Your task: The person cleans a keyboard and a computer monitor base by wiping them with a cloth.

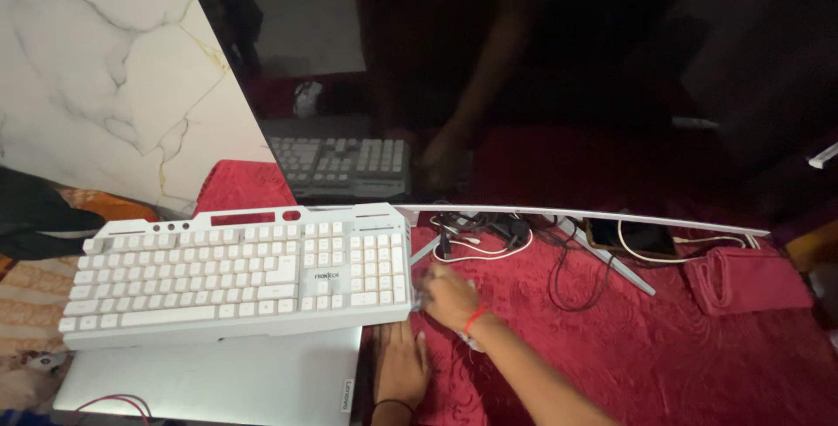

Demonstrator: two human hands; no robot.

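A white keyboard (236,273) lies on top of a closed silver laptop (209,382) on a red cloth (663,356). My right hand (449,297), with a red thread at the wrist, is at the keyboard's right edge. Its fingers are curled and blurred against that edge, and I cannot tell whether they grip anything. My left hand (400,372), with a dark band at the wrist, rests flat on the red cloth just right of the laptop, fingers together and holding nothing.
A dark curved monitor (524,85) stands behind, its white stand legs (611,260) spread on the cloth. Tangled cables (489,234) and a phone (633,238) on a charging lead lie under it. A folded red cloth (742,278) is at the right, a marble-patterned wall (96,68) at the left.
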